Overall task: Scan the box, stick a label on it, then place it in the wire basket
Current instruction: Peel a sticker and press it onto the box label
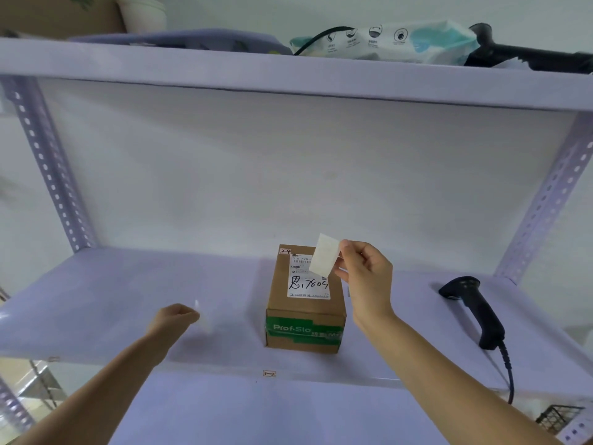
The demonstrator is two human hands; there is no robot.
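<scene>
A brown cardboard box (305, 313) with green tape and a white shipping label stands on the lilac shelf (128, 300). My right hand (365, 277) pinches a blank white label (324, 254) just above the box's far top edge. My left hand (175, 317), left of the box, is closed on a thin blurred white strip (200, 316), perhaps the label backing. A black barcode scanner (475, 308) lies on the shelf to the right, its cable hanging over the front edge. A corner of the wire basket (556, 419) shows at the bottom right, below the shelf.
The upper shelf (288, 72) overhangs the work area and carries a wipes pack (385, 40), a black device (526, 56), and a white pot (144, 14). Perforated uprights (48, 162) frame both sides. A small tag (269, 374) is stuck on the shelf's front edge.
</scene>
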